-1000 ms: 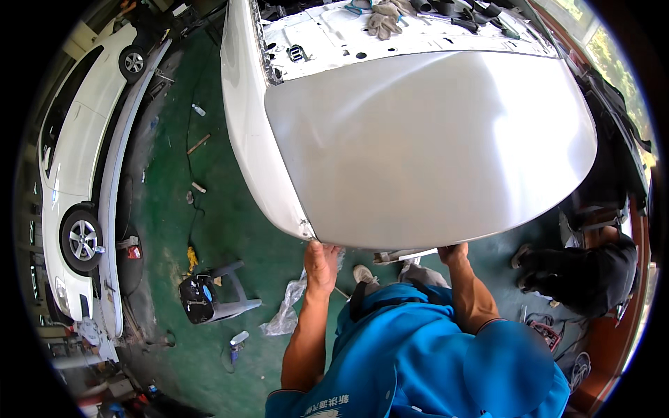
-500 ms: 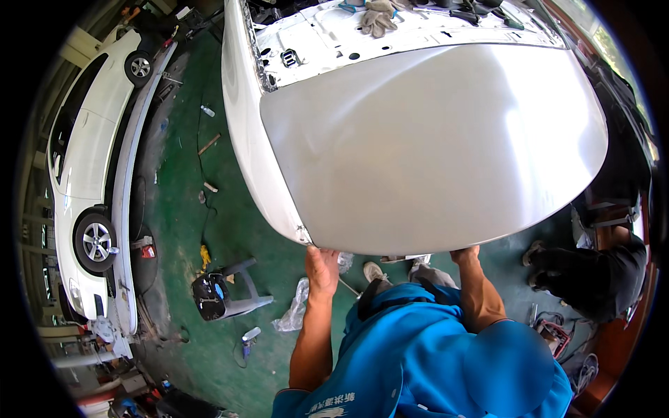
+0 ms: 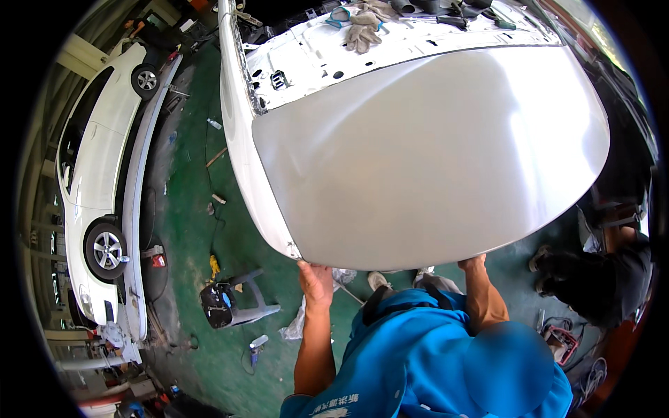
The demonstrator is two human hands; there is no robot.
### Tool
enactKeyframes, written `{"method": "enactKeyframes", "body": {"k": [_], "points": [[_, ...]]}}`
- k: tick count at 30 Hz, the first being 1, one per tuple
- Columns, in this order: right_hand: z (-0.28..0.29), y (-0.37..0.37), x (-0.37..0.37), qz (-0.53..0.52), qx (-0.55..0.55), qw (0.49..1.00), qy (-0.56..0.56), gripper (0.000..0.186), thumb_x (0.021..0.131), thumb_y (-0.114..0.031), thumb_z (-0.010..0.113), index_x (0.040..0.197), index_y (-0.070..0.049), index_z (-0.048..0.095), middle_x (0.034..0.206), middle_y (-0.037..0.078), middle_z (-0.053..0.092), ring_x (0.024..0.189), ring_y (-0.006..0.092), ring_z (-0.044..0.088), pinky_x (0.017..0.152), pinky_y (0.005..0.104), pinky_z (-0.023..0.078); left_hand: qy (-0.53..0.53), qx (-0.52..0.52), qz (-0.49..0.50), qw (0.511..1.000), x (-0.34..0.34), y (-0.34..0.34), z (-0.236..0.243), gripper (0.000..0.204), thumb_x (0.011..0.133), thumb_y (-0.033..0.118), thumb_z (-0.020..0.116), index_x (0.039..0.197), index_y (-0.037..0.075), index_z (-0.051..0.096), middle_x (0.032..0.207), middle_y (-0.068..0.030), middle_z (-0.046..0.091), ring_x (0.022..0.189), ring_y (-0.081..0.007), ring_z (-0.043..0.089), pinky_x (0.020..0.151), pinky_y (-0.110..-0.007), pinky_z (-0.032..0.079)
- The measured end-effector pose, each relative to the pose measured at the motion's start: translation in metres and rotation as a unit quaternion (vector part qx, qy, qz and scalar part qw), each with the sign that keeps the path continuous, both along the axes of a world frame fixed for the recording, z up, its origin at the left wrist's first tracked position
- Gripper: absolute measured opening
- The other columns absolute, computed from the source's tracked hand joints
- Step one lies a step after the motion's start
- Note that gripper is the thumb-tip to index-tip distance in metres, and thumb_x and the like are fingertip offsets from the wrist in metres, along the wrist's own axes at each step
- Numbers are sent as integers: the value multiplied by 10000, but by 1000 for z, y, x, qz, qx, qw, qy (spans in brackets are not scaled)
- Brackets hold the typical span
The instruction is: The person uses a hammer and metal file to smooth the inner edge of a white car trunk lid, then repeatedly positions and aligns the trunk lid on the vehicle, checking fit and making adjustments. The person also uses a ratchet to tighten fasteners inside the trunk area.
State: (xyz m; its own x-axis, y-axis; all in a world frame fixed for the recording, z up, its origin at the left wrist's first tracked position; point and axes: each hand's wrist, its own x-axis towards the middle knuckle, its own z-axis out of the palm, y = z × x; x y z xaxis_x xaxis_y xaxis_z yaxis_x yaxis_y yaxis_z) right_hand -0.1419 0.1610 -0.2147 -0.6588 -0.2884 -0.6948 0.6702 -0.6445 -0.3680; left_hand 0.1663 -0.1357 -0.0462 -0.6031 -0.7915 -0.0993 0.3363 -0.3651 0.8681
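Observation:
In front of me a bare grey metal panel, shaped like a trunk lid [image 3: 418,167], lies across the white car body [image 3: 244,164]. My left hand [image 3: 317,284] is at its near left corner, with the thumb up against the rim and the fingers curled around below. Farther right, my right hand [image 3: 475,268] grips the same near edge from underneath, its fingertips hidden by the panel. Beyond the panel is a white sheet-metal shelf [image 3: 313,63] with holes, bearing grey work gloves [image 3: 362,35] and several dark tools.
A low stool [image 3: 254,310] and a power tool [image 3: 255,352] stand on the green floor to my left. Beside them lies clear plastic [image 3: 294,324]. Another white car [image 3: 104,160] rests along a lift rail [image 3: 136,230]. At right a person in black [image 3: 592,279] bends down near a red tool [image 3: 561,341].
The view has shifted slightly, so the panel's near edge and both hands appear a little lower. Both hands keep their hold on the edge.

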Motion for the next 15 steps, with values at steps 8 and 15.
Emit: {"method": "enactKeyframes", "body": {"k": [8,15], "points": [[-4,29,-29,-24,-22,999,-44,491,982,-435,536,1330,-90,567,1277,95,652,1129,285,647,939,450,559,-12,-23,32,999,-7,-1,-8,872,941,719,427,1554,113,292,1589,-65,336,1443,-278,323,1189,-487,247],[-92,32,-48,18,129,988,-82,839,985,-621,429,1469,60,359,1411,282,503,1213,461,549,996,601,469,-238,-341,29,909,40,-13,-46,792,985,500,516,1572,74,196,1453,-183,477,1264,-353,505,1030,-525,412]]}}
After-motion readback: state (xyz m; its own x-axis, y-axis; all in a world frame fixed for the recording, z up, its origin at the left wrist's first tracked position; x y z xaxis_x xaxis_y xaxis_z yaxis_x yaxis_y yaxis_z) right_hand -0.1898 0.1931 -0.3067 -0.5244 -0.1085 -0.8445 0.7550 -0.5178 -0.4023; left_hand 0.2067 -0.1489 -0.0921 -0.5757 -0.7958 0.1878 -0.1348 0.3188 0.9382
